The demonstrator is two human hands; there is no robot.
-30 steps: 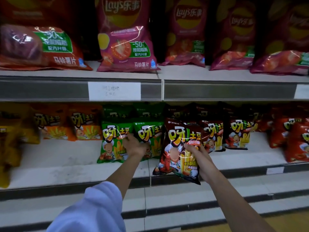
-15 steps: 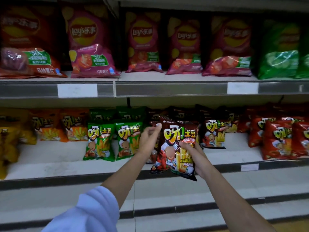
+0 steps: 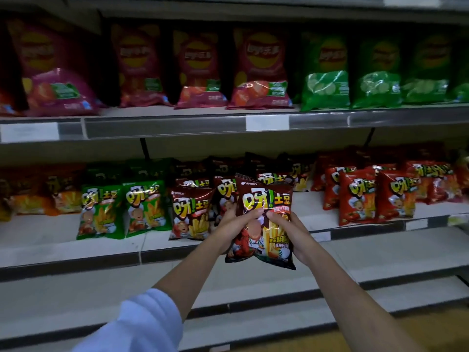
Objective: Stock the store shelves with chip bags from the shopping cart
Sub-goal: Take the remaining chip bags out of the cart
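A dark brown chip bag (image 3: 266, 199) with yellow lettering hangs upright in front of the middle shelf (image 3: 109, 246). My left hand (image 3: 234, 226) grips its left side with the thumb across the front. My right hand (image 3: 291, 233) grips its right side, thumb on the front as well. Behind it stand more brown bags (image 3: 190, 214) of the same kind in a row on the shelf. The shopping cart is out of view.
Green bags (image 3: 121, 209) stand left of the brown ones, orange bags (image 3: 38, 199) further left, red bags (image 3: 368, 196) to the right. The upper shelf (image 3: 162, 125) holds large magenta bags (image 3: 258, 69) and green bags (image 3: 327, 72). Bare shelf boards (image 3: 380, 255) lie below.
My left hand has left the shelf bags and taken hold of the brown bag's left side. The view has shifted right, and the bag now sits further right along the shelf.
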